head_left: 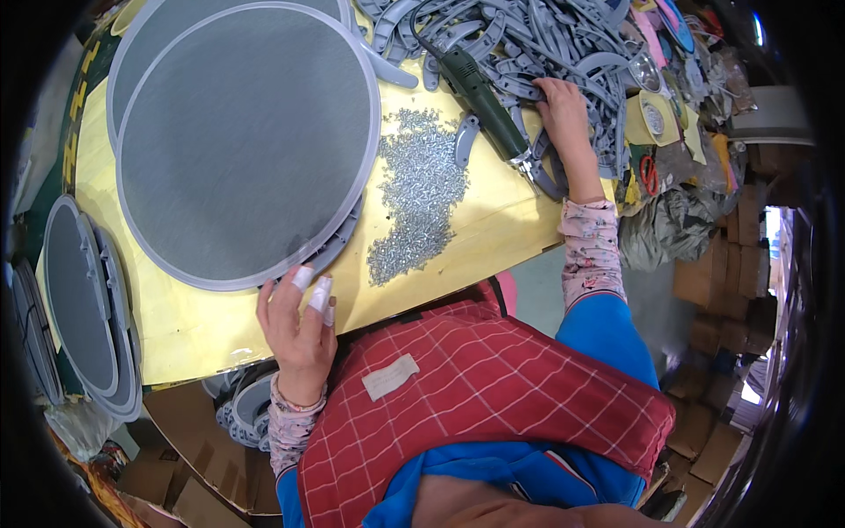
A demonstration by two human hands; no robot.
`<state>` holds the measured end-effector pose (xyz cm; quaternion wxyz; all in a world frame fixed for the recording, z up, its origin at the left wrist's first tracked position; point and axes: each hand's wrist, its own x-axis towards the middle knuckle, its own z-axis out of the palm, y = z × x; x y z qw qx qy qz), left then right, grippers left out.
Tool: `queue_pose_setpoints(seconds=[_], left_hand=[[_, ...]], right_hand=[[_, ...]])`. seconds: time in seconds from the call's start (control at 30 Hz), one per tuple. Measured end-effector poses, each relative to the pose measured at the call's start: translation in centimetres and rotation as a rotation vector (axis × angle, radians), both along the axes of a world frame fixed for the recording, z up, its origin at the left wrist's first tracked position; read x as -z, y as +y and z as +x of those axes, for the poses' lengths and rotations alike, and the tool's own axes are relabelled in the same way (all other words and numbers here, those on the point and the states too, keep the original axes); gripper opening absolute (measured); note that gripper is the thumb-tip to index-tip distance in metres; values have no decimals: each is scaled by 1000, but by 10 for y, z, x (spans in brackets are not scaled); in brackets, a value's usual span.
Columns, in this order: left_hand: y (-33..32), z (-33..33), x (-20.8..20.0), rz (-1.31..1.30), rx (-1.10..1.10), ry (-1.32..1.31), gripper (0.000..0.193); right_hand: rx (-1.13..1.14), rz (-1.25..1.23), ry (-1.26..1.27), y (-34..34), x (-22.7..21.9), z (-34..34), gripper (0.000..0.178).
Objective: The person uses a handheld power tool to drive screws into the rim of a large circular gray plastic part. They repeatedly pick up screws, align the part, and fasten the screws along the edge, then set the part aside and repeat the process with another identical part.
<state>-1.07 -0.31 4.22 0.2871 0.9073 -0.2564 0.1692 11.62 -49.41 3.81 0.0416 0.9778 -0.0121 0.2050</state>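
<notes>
A large round grey panel [246, 141] with a pale rim lies on the yellow-covered table, overlapping another round panel [123, 70] beneath it. At its lower rim is my left hand [297, 330], open, with white tape on several fingertips; the fingers are apart and close to the rim. A curved grey bracket [339, 238] pokes out from under that edge. My right hand [568, 119] reaches into a heap of curved grey plastic pieces [563, 35]. Its thumb and forefinger close around one curved grey plastic piece [521, 91]; the other fingertips are hidden.
Beside my right hand lies a dark green electric screwdriver [484, 101] with a cord. Loose small screws [414, 194] spread across the table's middle. More round panels [84, 299] stand at the left edge. Red-handled scissors [649, 174] and a yellow container [651, 119] are at right.
</notes>
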Motion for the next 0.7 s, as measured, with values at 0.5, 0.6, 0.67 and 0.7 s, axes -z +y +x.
queue_pose_setpoints(seconds=[0.5,0.6,0.67,0.7], left_hand=[[-43,-11,-19,-1145,114,739,42],[-27,-11,-23,-274,95,217,37],[-30,-9,-35,110,184,95,60],[-31,-10,-35,117,196,73,58]], right_hand=[[-1150,834,167,232,-20,-98,49],[-778,1656,632,221,-36,-99,46],[-580,1679,1103,226,-58,-92,28],[-554,1674,1118,229,-58,-90,25]])
